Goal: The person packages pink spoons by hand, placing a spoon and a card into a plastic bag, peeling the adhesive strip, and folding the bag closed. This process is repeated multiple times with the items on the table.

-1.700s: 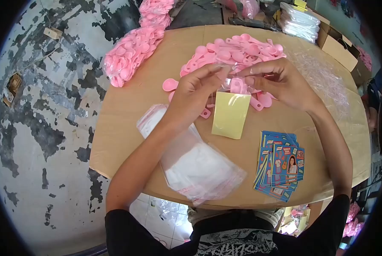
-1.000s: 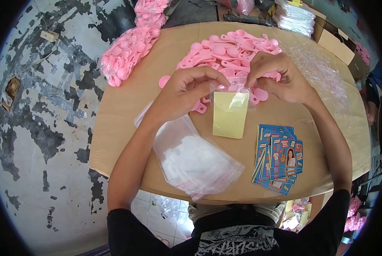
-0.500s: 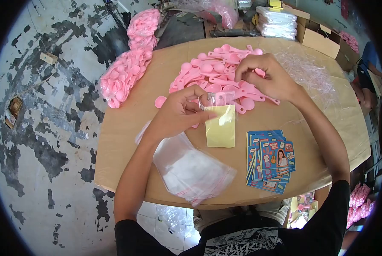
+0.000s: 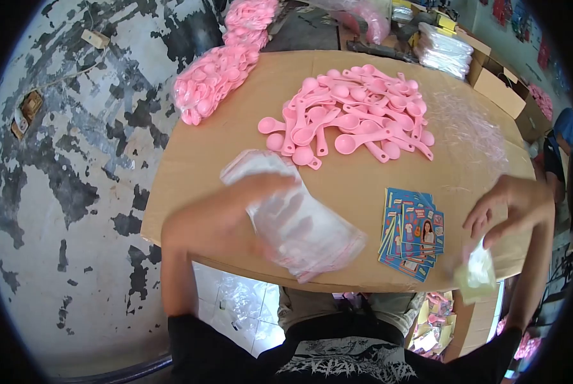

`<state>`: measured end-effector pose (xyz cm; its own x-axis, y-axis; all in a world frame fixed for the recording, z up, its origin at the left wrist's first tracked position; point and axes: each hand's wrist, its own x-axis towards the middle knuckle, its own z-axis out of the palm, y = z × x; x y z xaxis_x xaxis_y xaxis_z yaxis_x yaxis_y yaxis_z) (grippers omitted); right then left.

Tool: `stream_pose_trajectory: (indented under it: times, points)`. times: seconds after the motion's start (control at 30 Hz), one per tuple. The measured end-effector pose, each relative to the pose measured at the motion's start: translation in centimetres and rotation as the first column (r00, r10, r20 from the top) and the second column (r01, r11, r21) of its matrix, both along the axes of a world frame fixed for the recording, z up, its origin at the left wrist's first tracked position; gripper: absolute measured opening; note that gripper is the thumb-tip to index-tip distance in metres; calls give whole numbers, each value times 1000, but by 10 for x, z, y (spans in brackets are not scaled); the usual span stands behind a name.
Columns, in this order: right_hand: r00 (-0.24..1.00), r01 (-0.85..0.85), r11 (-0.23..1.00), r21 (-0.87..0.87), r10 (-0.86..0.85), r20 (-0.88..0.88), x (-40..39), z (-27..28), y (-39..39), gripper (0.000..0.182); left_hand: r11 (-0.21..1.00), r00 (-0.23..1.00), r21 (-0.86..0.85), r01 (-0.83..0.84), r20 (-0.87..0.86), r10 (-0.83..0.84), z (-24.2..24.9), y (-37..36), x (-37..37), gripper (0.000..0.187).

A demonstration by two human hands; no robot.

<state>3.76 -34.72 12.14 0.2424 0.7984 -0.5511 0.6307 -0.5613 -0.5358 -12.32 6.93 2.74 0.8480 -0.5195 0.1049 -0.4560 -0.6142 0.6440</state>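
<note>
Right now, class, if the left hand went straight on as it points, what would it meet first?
The left hand would probably meet the clear plastic bags, though blur leaves depth unclear.

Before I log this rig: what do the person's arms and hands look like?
Short black sleeves, left and right, part of a black shirt with a pale grey-white print on the front. Below the sleeves, both arms are bare. Left hand and right hand: no gloves. Left is motion-blurred, so rings can't be ruled out.
</note>
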Motion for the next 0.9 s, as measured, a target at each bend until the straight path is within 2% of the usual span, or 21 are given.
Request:
stream_pose_trajectory:
  times: [0.03, 0.13, 0.17, 0.23, 0.3, 0.4, 0.5, 0.6, 0.7, 0.8, 0.83, 0.9]
  points:
    - [983, 148, 989, 15, -148, 113, -15, -5, 0, 21, 997, 999, 74, 24, 32, -27, -4, -8, -19, 85]
    - [852, 48, 958, 284, -187, 489, -38, -31, 22, 22, 933, 999, 355, -51, 26, 45, -26, -36, -50, 90]
    - [895, 9, 894, 448, -208, 396, -40, -47, 41, 25, 922, 994, 374, -102, 62, 85, -31, -44, -55, 91]
    - [911, -19, 890, 456, -173, 375, -49, -59, 87, 30, 924, 990, 354, -144, 53, 134, -31, -56, -61, 91]
    - [849, -204, 773, 600, -165, 502, -44, -100, 122, 32, 918, 983, 352, -183, 69, 169, -28, -62, -64, 92]
    - [988, -1, 925, 381, -58, 143, -36, -97, 154, 26, 904, 972, 359, -233, 123, 201, -25, -63, -69, 89]
    - [998, 42, 916, 399, -60, 33, -32, -99, 160, 25, 904, 958, 332, -269, 192, 215, -29, -66, -75, 78]
    - [983, -120, 801, 586, 14, 182, -25, -123, 157, 22, 911, 961, 322, -257, 187, 205, -35, -67, -80, 66]
    - [959, -112, 627, 771, -135, 250, -18, -130, 155, 21, 925, 964, 277, -260, 130, 232, -34, -69, -78, 62]
    - [959, 67, 649, 758, -253, 131, -13, -90, 142, 20, 917, 973, 328, -227, 108, 202, -30, -67, -76, 69]
    - [971, 138, 557, 819, -238, -2, -13, -83, 136, 19, 929, 972, 286, -233, 105, 212, -24, -68, -74, 71]
    - [978, 138, 541, 830, -207, -28, -18, -62, 125, 22, 951, 971, 199, -235, 93, 220, -5, -73, -65, 76]
